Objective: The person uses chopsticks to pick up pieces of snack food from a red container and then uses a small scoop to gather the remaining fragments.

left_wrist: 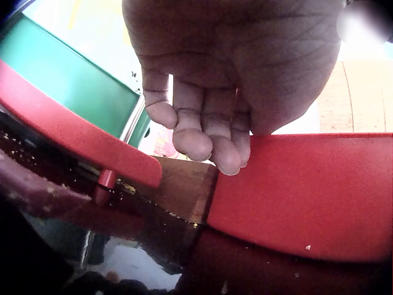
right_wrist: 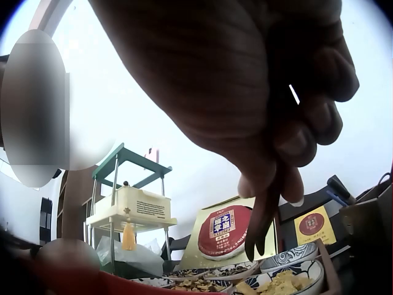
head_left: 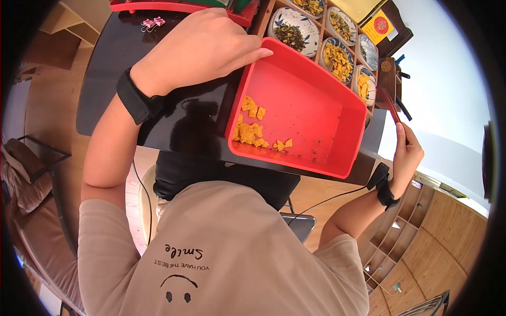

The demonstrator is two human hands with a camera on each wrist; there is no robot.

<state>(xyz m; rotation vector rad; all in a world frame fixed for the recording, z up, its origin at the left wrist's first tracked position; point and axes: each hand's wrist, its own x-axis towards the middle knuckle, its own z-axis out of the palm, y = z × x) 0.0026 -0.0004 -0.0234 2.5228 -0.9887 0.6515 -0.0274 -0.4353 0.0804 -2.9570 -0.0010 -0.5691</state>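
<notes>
In the head view my left hand (head_left: 203,50) grips the corner rim of a red bin (head_left: 295,95), thumb over the edge; in the left wrist view that hand's (left_wrist: 227,74) fingers curl beside the bin's outer wall (left_wrist: 307,190). Orange-yellow pieces (head_left: 247,132) and dark crumbs lie inside the bin. My right hand (head_left: 407,152) pinches dark reddish tongs (head_left: 388,100) beyond the bin's right end. In the right wrist view the same hand (right_wrist: 233,86) holds the tongs (right_wrist: 264,221) tips down, near a patterned bowl of yellow pieces (right_wrist: 282,286); nothing is visible between the tips.
A wooden divided tray holds several patterned bowls (head_left: 337,62) behind the bin. Pink clips (head_left: 153,22) lie on the dark table (head_left: 113,68) at left, near another red tray (head_left: 158,6). A green-topped rack (right_wrist: 126,215) and a boxed red disc (right_wrist: 224,230) stand behind the bowls.
</notes>
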